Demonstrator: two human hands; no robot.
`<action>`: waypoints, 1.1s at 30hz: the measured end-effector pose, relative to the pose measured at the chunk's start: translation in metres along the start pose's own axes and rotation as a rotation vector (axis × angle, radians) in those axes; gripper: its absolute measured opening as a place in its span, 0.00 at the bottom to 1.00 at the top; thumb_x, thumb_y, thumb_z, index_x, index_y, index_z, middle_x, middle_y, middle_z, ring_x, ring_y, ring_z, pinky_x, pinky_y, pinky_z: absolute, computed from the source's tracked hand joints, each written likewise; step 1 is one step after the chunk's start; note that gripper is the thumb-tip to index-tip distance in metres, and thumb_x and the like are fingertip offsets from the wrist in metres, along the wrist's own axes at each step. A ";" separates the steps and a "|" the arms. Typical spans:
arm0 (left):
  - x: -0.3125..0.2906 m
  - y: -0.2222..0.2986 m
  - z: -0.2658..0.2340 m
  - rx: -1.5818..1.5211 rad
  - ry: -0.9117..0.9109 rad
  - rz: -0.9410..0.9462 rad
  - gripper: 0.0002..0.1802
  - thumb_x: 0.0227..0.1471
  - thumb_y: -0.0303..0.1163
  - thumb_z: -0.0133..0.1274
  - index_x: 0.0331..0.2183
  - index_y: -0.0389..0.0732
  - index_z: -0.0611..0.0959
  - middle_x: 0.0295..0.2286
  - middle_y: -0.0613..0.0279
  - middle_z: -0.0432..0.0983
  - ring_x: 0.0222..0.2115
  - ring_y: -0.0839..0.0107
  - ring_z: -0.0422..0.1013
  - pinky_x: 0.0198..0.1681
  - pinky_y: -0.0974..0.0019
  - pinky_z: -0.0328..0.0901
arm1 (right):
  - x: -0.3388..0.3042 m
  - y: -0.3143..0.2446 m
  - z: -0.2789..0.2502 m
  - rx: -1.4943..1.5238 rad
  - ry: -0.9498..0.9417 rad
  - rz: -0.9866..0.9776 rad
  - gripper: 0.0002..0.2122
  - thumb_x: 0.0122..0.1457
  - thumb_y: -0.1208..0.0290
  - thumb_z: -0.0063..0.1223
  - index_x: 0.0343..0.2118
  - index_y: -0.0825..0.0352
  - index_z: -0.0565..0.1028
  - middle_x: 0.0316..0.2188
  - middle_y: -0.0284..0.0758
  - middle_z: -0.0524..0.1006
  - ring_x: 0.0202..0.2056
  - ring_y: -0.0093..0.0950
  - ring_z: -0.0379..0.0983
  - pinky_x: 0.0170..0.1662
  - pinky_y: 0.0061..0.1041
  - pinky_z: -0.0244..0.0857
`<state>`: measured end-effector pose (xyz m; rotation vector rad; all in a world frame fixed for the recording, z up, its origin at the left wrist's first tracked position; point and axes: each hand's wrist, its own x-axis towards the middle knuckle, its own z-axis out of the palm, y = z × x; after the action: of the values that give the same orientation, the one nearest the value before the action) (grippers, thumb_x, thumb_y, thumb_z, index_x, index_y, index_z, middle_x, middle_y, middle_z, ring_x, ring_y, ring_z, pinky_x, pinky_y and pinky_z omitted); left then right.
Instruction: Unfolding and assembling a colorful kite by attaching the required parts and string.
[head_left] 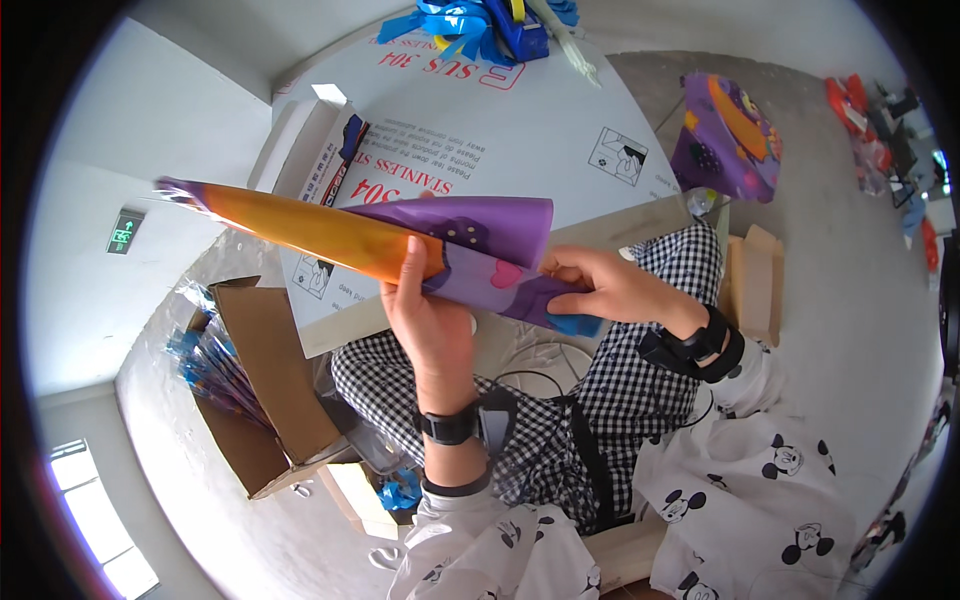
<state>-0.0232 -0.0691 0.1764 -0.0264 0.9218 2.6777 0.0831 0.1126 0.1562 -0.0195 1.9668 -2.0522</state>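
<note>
A thin, glossy purple and orange printed sheet [340, 238], loosely rolled or folded into a long shape, is held across my lap in front of the table edge. Its narrow end points to the far left. My left hand [430, 320] grips it around the middle from below, thumb lying on top. At its right end, my right hand [610, 290] pinches the edge near a blue patch, fingers curled; some fingertips are hidden behind the sheet. A pink heart shows on the purple part between the hands.
Ahead is a table with a grey printed covering [520, 140], bearing a white box [310, 145] and blue strips [450, 25] beside a blue tape dispenser [520, 35]. Another purple printed piece [730, 140] hangs at right. Cardboard boxes [275, 370] [755, 280] stand either side of my legs.
</note>
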 end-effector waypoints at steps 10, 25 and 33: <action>-0.040 0.023 0.022 0.126 -0.064 0.120 0.21 0.57 0.23 0.47 0.53 0.32 0.67 0.45 0.47 0.73 0.47 0.58 0.71 0.52 0.56 0.65 | -0.005 -0.044 0.040 -0.289 0.439 -0.498 0.29 0.55 0.78 0.57 0.60 0.64 0.61 0.52 0.39 0.71 0.51 0.32 0.71 0.52 0.27 0.64; -0.053 0.001 0.010 0.146 -0.004 0.019 0.24 0.58 0.34 0.48 0.53 0.34 0.68 0.47 0.54 0.71 0.49 0.66 0.67 0.52 0.64 0.61 | -0.003 -0.023 0.104 -0.752 0.567 -0.442 0.19 0.49 0.81 0.55 0.46 0.72 0.69 0.41 0.41 0.72 0.42 0.35 0.72 0.44 0.33 0.68; -0.032 0.035 0.015 0.338 -0.183 -0.125 0.15 0.58 0.25 0.50 0.46 0.29 0.73 0.44 0.44 0.75 0.45 0.57 0.74 0.48 0.58 0.70 | 0.013 -0.048 0.050 0.146 0.074 -0.042 0.12 0.57 0.79 0.56 0.43 0.71 0.69 0.34 0.28 0.74 0.38 0.17 0.71 0.42 0.18 0.67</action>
<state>-0.0021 -0.0948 0.2126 0.2237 1.2514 2.3330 0.0715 0.0618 0.2042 0.0478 1.8681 -2.2483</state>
